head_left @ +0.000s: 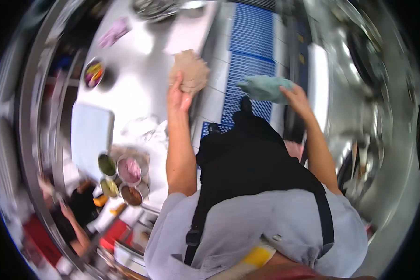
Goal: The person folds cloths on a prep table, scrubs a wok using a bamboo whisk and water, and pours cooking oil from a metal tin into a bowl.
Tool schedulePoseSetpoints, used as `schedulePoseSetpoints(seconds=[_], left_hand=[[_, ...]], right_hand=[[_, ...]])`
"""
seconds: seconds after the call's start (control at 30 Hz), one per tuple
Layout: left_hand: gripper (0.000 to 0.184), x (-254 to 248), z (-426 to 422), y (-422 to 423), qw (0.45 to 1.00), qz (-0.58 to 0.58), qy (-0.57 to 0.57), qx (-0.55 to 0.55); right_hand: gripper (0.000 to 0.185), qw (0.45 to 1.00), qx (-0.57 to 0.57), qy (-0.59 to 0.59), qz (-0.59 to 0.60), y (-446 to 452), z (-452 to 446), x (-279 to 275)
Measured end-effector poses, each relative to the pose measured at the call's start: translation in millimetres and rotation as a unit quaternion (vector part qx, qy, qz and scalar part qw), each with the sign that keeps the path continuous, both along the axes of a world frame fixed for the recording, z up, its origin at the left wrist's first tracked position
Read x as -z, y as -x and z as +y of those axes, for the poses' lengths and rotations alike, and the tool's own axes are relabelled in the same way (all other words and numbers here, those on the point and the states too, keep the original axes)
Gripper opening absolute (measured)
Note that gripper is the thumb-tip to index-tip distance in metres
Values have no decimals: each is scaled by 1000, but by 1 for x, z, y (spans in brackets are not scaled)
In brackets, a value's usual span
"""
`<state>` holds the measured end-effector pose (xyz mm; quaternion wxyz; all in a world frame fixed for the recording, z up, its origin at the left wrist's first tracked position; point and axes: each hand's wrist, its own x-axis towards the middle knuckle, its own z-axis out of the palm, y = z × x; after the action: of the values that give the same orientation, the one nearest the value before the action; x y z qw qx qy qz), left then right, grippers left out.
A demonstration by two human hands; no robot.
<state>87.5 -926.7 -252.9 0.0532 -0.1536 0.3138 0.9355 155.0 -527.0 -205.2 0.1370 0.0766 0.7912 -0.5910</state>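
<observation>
My left hand (178, 95) holds a stack of thin, round tan pieces (190, 72) with uneven edges, over the edge of the steel counter (135, 84). A crumpled grey-green cloth (266, 88) hangs from my right hand (295, 99), its fingers closed on the near end, above the blue floor mat (251, 28). The two hands are well apart, one on each side of the black apron (252, 158).
On the counter are a bowl of colourful pieces (94, 74), a pink cloth (114, 32), a pale board (91, 137), a white cloth (144, 129) and several small containers (129, 169). Pans (359, 158) line the right side. Another person's arm (74, 224) shows lower left.
</observation>
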Motion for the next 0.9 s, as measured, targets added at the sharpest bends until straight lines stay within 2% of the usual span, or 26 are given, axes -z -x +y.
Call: schedulePoseSetpoints(seconds=[0.03, 0.07, 0.1, 0.13, 0.17, 0.2, 0.23, 0.27, 0.33, 0.4, 0.43, 0.47, 0.53, 0.6, 0.63, 0.7, 0.77, 0.8, 0.83, 0.9], left_hand=[[54, 8, 4, 2, 998, 0, -32, 61], [54, 15, 15, 5, 988, -5, -68, 141], [55, 7, 33, 3, 972, 28, -84, 219], [55, -8, 57, -1, 951, 58, -102, 285], [56, -19, 93, -10, 948, 42, -66, 308], [57, -31, 122, -22, 947, 33, -22, 319], [58, -38, 144, -37, 948, 32, 26, 316], [56, -38, 169, -49, 923, 67, 31, 378], [45, -48, 227, -81, 893, 109, 155, 408], [32, -56, 285, -122, 824, 247, 271, 431], [32, -56, 312, -146, 762, 346, 339, 429], [32, -53, 341, -170, 686, 440, 400, 419], [39, -37, 403, -222, 594, 649, 333, 338], [53, 24, 435, -265, 419, 711, 378, 420], [56, 44, 432, -284, 364, 723, 414, 416], [63, 65, 428, -310, 256, 740, 485, 391], [74, 66, 442, -320, 225, 731, 497, 410], [79, 62, 446, -321, 211, 725, 507, 415], [69, 64, 448, -323, 211, 725, 520, 400], [67, 56, 442, -309, 233, 699, 482, 474]], right_hand=[[36, 1000, -2, -25, -13, -19, -8, 7], [35, 995, -7, -97, 21, -38, -21, -5], [36, 999, 6, -45, -26, -58, -27, -15], [37, 993, 14, -96, 67, -74, -20, 48], [38, 995, 50, -79, -29, -92, -27, 42], [38, 991, 51, -104, 73, -110, -30, 77], [38, 994, 78, -70, 42, -132, -36, 79], [36, 994, 67, -89, 12, -151, -40, 91], [39, 995, 77, -57, -10, -187, -46, 99], [38, 988, 103, -104, -40, -220, -48, 103], [38, 984, 111, -124, -57, -236, -51, 106], [38, 986, 133, -91, -47, -252, -53, 112], [39, 985, 169, -33, -26, -283, -49, 124], [40, 976, 211, -49, 25, -310, -46, 127], [41, 970, 231, -56, 45, -326, -49, 126], [42, 973, 228, -32, 15, -349, -50, 114], [43, 977, 206, -28, -38, -361, -44, 112], [43, 980, 199, -27, -18, -363, -47, 115], [44, 982, 188, -33, 5, -363, -47, 126], [43, 988, 145, -47, 18, -361, -41, 119]])
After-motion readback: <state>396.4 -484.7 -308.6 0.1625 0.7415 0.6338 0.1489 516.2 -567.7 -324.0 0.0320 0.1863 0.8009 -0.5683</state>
